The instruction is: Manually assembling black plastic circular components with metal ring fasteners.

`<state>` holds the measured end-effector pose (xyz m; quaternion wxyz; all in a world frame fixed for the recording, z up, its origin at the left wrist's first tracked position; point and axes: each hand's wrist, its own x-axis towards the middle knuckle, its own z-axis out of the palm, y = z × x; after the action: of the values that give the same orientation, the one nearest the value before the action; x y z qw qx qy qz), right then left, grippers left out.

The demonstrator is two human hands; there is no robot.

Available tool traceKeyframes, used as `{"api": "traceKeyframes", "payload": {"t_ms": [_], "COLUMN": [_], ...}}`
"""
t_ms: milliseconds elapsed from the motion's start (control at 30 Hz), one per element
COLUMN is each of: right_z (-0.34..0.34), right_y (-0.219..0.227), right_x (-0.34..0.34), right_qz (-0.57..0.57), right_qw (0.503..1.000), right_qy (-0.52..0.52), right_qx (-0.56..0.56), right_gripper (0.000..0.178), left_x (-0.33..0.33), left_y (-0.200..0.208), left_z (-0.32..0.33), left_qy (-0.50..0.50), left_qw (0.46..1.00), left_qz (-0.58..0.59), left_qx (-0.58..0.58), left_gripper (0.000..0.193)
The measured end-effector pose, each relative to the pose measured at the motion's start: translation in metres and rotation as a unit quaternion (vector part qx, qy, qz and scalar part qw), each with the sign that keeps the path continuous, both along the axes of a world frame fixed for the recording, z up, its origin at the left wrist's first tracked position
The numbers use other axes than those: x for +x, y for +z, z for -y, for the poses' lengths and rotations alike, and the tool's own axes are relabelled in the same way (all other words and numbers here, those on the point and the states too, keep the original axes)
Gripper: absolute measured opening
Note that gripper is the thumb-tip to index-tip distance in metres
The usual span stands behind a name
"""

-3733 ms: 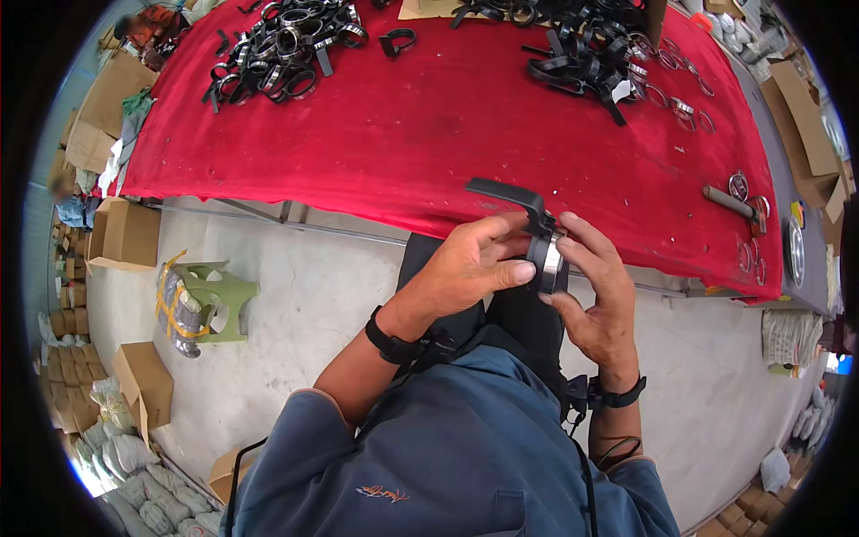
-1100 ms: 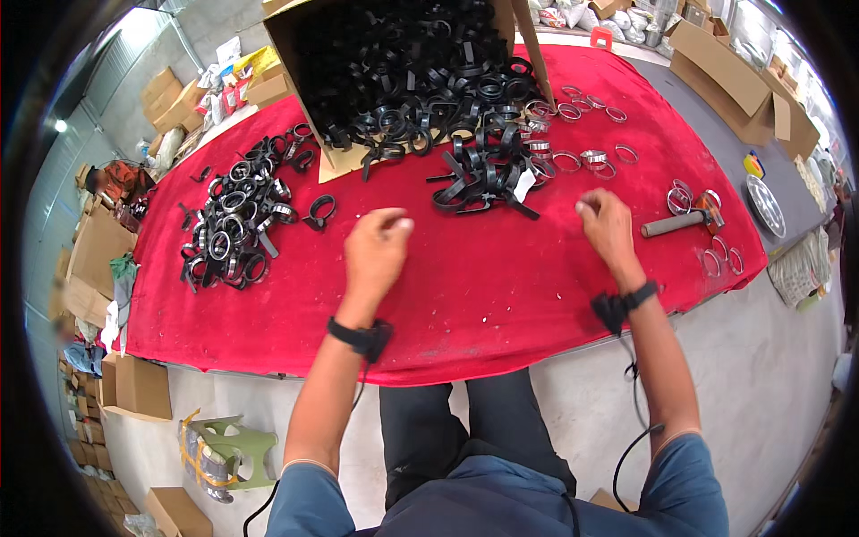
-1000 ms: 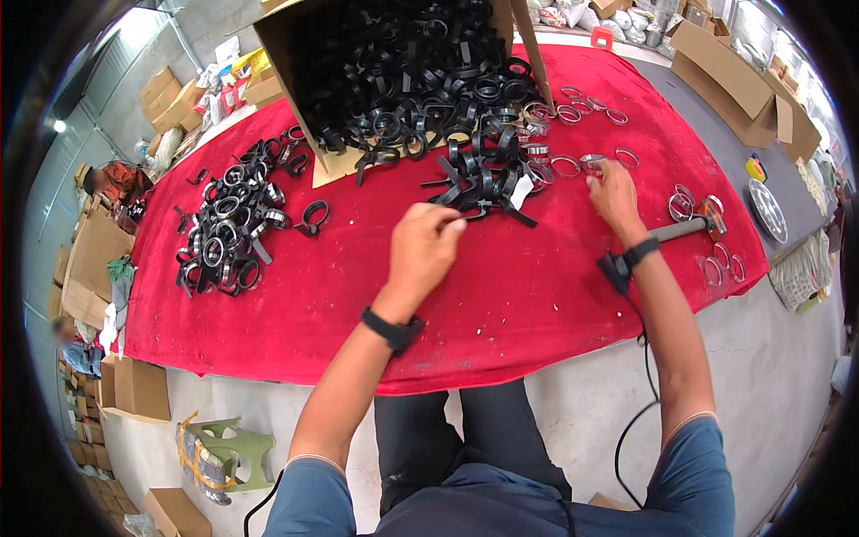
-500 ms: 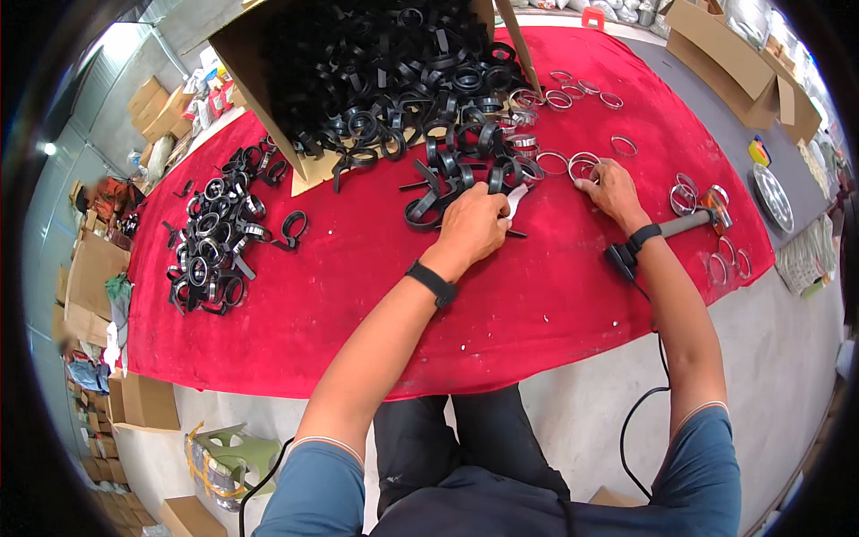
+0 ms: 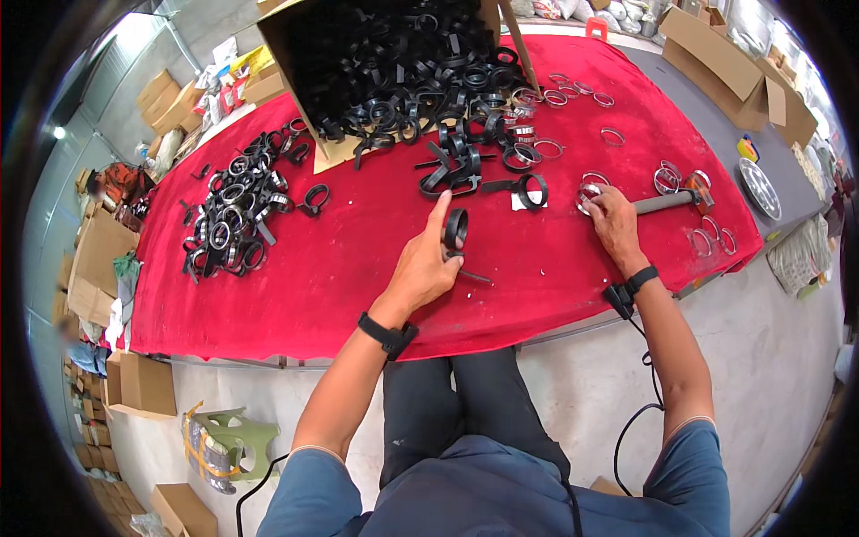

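My left hand (image 5: 428, 260) holds a black plastic clamp ring (image 5: 456, 229) with a long tail just above the red tablecloth (image 5: 358, 268). My right hand (image 5: 612, 218) rests on the cloth with its fingers on a silver metal ring (image 5: 588, 191). Between the hands lie a few loose black clamps (image 5: 452, 170), one of them (image 5: 531, 190) on a white slip. Behind them a tipped cardboard box (image 5: 394, 63) spills many black clamps onto the cloth.
A heap of finished black clamps (image 5: 234, 210) lies at the left of the cloth. Several silver rings (image 5: 667, 177) and a metal-handled tool (image 5: 667, 202) lie at the right. Cardboard boxes (image 5: 729, 63) stand at the back right and on the floor at left, beside a green stool (image 5: 224, 438).
My left hand has drawn back from the loose clamps toward me with one black clamp in it. My right hand stays on the silver ring by the tool.
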<state>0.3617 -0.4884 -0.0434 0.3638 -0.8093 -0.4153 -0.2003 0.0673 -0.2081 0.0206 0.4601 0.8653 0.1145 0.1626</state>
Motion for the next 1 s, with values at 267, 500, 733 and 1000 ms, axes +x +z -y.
{"api": "traceKeyframes", "payload": {"t_ms": [267,500,733,1000], "right_z": [-0.003,-0.017,-0.020,-0.017], "right_y": [0.009,0.025,0.035,0.050], "right_x": [-0.057,-0.105,-0.128,-0.132], "right_qz": [-0.013,-0.029,-0.060,-0.047], "right_qw": [0.997,0.997,0.979,0.958], "right_qy": [-0.026,0.057,0.099,0.106], "right_qx": [0.073,-0.050,-0.167,-0.263], "right_gripper": [0.018,0.015,0.029,0.073], "left_x": [-0.065,-0.084,-0.071,-0.026], "left_y": [-0.007,-0.009,-0.017,-0.021], "left_z": [-0.005,-0.012,-0.019,0.008], "left_qy": [0.048,-0.008,-0.064,-0.034], "left_qw": [0.996,0.998,0.995,0.988], "left_qz": [-0.072,-0.058,-0.047,-0.072], "left_qx": [0.032,0.013,0.066,0.132], "left_gripper": [0.076,0.070,0.065,0.065]}}
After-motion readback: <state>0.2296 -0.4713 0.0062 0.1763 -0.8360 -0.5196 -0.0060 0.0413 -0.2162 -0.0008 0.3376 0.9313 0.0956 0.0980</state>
